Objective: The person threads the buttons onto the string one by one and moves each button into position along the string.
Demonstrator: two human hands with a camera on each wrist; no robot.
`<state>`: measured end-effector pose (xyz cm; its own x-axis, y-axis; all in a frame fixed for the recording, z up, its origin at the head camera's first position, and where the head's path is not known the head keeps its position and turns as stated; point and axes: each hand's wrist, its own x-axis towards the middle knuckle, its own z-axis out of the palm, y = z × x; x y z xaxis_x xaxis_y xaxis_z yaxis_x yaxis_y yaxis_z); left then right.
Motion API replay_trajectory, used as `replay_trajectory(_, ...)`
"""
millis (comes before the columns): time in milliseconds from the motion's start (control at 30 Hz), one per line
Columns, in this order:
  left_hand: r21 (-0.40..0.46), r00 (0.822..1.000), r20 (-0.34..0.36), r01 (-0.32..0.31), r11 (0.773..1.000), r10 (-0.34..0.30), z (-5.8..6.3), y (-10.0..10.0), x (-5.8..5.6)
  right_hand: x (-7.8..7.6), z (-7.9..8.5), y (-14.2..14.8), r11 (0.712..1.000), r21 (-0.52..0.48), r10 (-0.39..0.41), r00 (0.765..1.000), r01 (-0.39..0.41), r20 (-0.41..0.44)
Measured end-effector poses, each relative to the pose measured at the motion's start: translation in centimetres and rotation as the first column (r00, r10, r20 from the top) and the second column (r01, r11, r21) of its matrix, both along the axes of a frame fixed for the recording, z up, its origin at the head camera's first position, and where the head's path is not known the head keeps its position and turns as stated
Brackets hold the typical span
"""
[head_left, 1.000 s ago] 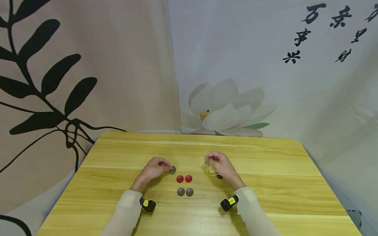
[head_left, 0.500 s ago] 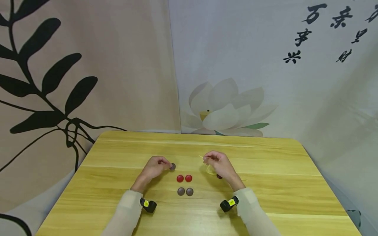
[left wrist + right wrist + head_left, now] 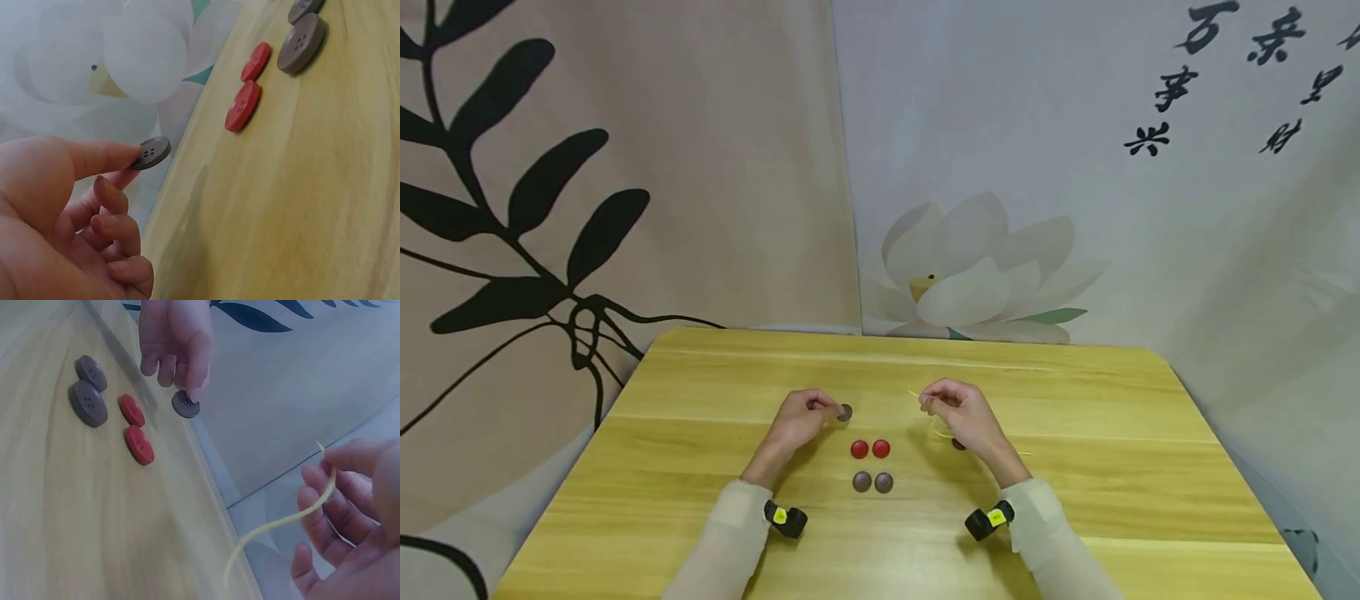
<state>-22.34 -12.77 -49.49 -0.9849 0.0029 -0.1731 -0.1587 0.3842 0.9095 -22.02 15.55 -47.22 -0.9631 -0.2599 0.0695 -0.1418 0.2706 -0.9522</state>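
Between thumb and forefinger, my left hand (image 3: pixel 69 219) pinches a grey-brown four-hole button (image 3: pixel 153 154) by its edge, raised over the table. My right hand (image 3: pixel 964 414) pinches a thin yellow string (image 3: pixel 284 520) near one end, and a short tip pokes out past the fingers. The string hangs in a curve below that hand. Partly hidden under the right hand lies a dark brown button (image 3: pixel 958 444), close to the string. Two red buttons (image 3: pixel 869 449) lie side by side between the hands, with two grey-brown buttons (image 3: pixel 872 482) nearer to me.
The light wooden table (image 3: pixel 1112 500) reaches back to a hanging cloth (image 3: pixel 1000 125) printed with a flower and dark characters. Black wrist cameras (image 3: pixel 790 522) sit on both wrists. The string's far end (image 3: pixel 1024 454) shows right of the right wrist.
My left hand has risen slightly and shifted a little right with its button. The right hand keeps its pinch on the string, almost in place. The head view has tilted slightly.
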Motion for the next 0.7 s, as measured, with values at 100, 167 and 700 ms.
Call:
replay_trajectory(100,0.009,1.000,0.002,-0.007,1.000,0.007,0.1,0.2,0.0,0.0,0.2,-0.1,1.000,-0.003,-0.001,1.000,0.001,-0.007)
replay_trajectory(167,0.016,1.000,-0.002,-0.010,1.000,0.010,0.2,0.4,0.1,0.1,0.3,-0.2,1.000,-0.001,-0.002,1.000,0.002,-0.016)
replay_trajectory(700,0.116,0.997,-0.068,-0.031,0.993,0.039,2.0,3.0,0.3,0.8,1.2,-1.3,1.000,-0.004,-0.004,0.997,0.003,-0.073)
